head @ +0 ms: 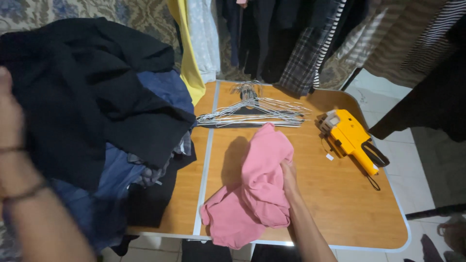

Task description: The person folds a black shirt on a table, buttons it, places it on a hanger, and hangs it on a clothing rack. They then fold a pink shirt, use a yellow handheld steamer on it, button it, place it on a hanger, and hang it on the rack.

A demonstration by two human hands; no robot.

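Observation:
My right hand (288, 175) grips a pink garment (255, 194) and lifts its upper part above the wooden folding table (340, 199), while the lower part lies bunched near the front edge. My left hand (9, 114) is raised at the far left, blurred, against a large pile of dark clothes (87, 97). Whether its fingers hold the black cloth cannot be told. A bracelet sits on that wrist.
A stack of wire hangers (252, 112) lies at the back of the table. A yellow price-tag gun (349, 138) rests at the right. Hanging clothes (291, 39) line the back. Blue garments (165, 90) show in the pile. White tiled floor (427, 160) lies to the right.

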